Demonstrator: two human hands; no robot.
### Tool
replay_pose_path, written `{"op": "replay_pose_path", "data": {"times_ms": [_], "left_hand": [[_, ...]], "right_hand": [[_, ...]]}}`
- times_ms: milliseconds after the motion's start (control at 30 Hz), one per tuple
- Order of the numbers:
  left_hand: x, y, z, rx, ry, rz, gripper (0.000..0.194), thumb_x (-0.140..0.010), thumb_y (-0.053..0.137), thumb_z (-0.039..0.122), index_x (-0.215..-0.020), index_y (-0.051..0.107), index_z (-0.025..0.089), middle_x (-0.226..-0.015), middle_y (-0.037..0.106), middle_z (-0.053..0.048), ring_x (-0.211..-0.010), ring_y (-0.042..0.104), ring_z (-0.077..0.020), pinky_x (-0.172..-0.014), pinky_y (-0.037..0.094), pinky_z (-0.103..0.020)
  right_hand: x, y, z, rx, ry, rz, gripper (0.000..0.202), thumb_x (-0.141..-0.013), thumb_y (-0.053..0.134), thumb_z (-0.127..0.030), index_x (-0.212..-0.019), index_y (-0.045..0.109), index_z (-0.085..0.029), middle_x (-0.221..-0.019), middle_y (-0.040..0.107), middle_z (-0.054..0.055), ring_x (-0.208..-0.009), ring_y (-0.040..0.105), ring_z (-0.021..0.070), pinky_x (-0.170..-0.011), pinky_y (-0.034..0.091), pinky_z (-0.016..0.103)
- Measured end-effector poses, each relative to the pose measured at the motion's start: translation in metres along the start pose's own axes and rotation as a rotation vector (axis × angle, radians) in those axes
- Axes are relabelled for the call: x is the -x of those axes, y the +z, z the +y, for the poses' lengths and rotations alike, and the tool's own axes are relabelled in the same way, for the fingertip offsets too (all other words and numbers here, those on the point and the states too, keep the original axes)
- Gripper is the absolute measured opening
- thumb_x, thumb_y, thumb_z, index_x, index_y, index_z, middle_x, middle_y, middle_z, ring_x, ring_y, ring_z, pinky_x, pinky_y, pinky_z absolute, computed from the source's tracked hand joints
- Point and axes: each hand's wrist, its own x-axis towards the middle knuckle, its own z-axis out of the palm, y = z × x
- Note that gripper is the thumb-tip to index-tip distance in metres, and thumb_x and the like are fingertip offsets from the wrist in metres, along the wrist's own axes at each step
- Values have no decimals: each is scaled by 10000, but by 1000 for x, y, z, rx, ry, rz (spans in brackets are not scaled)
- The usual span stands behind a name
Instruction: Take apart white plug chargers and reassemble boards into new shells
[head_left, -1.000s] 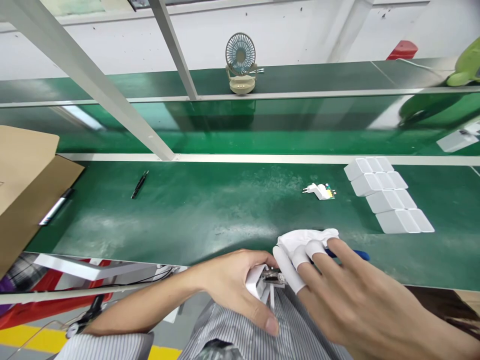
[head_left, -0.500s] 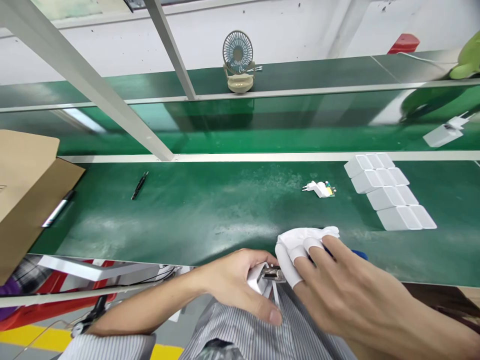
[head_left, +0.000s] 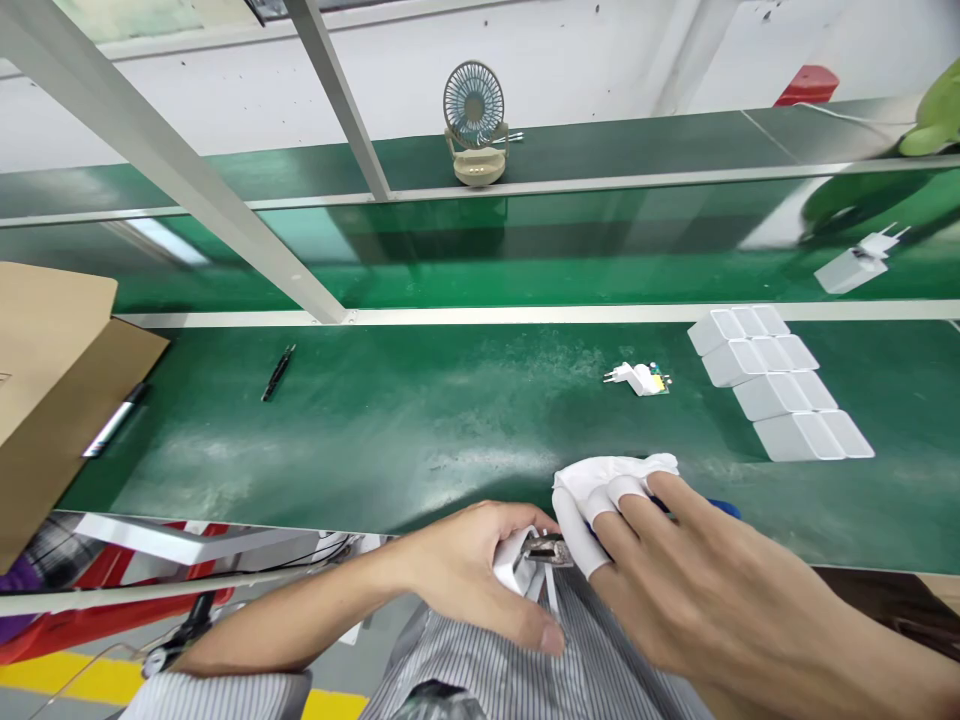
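My left hand (head_left: 480, 565) is closed around a small white plastic charger case (head_left: 514, 565), thumb and fingers on its sides, its open end turned right. My right hand (head_left: 660, 560), with white covers on several fingertips, grips a pair of pliers. The metal jaws of the pliers (head_left: 546, 549) reach into or against the mouth of the case; their exact contact is hidden. A bit of blue handle (head_left: 724, 508) shows past the knuckles. White cloth-like material (head_left: 611, 470) lies at the fingers of my right hand. Both hands are at the bench's front edge, above my lap.
White open cases (head_left: 795, 435) stand in stepped rows at right. Near them lies a plug with a circuit board (head_left: 641, 378). Another charger (head_left: 851, 270) is on the green strip behind. A black pen (head_left: 278, 373), cardboard box (head_left: 67, 370), slanted post (head_left: 225, 215) and fan (head_left: 474, 120) are around.
The charger on the green strip at the back right has shifted left. My hands, the case and the pliers have barely moved.
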Motion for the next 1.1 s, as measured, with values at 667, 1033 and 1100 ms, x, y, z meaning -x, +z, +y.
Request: {"op": "replay_pose_path", "data": {"times_ms": [667, 1033, 1100], "left_hand": [[2, 11, 11, -162, -8, 85, 538, -619, 780, 303, -1108, 571, 224, -814, 617, 46, -681, 517, -124, -560, 396, -221], [15, 21, 35, -232, -23, 69, 540, -622, 742, 344, -1119, 573, 216, -842, 652, 27, -668, 563, -138, -547, 431, -230], [18, 20, 41, -254, -33, 54, 508, -633, 737, 364, -1099, 611, 208, -867, 667, 13, -699, 591, -154, -555, 442, -235]], "right_hand": [[7, 1, 4, 37, -21, -20, 53, -818, 544, -204, -767, 531, -208, -660, 558, 39, -570, 467, 201, -606, 302, 394], [6, -27, 7, 37, -34, -1, 53, -737, 529, -171, -725, 535, -222, -638, 577, 35, -559, 453, 199, -600, 281, 402], [5, -29, 5, 40, -25, 29, 74, -732, 537, -164, -693, 524, -225, -634, 585, 32, -559, 454, 194, -602, 280, 398]]}}
